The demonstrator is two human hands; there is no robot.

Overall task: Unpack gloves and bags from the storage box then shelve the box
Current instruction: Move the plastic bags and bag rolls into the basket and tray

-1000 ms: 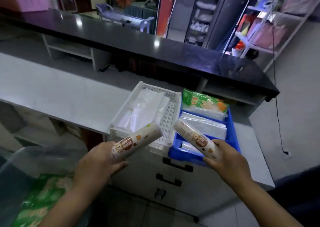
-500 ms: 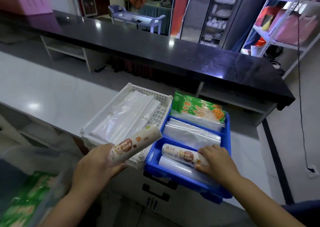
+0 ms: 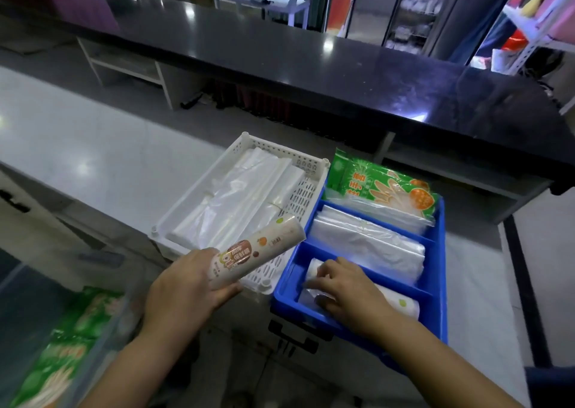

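Note:
My left hand (image 3: 186, 292) grips a white bag roll (image 3: 258, 252) with a brown and orange label, held over the gap between two trays. My right hand (image 3: 345, 289) lies curled on a second roll (image 3: 401, 303) in the near compartment of the blue divided tray (image 3: 438, 286). Clear bags (image 3: 367, 245) fill its middle compartment. Green glove packs (image 3: 382, 186) lean in the far one. The clear storage box (image 3: 102, 261) sits blurred at lower left with green packs (image 3: 68, 345) inside.
A white perforated basket (image 3: 193, 202) of clear bags stands left of the blue tray on the pale counter (image 3: 93, 158). A raised black counter (image 3: 311, 65) runs behind. Drawer handles (image 3: 295, 339) are below the tray. Shelving stands at the far right.
My right hand has lowered its roll into the blue tray's near compartment and slid left along it. My left hand still holds its roll, now a little higher. The view has tilted down and closer.

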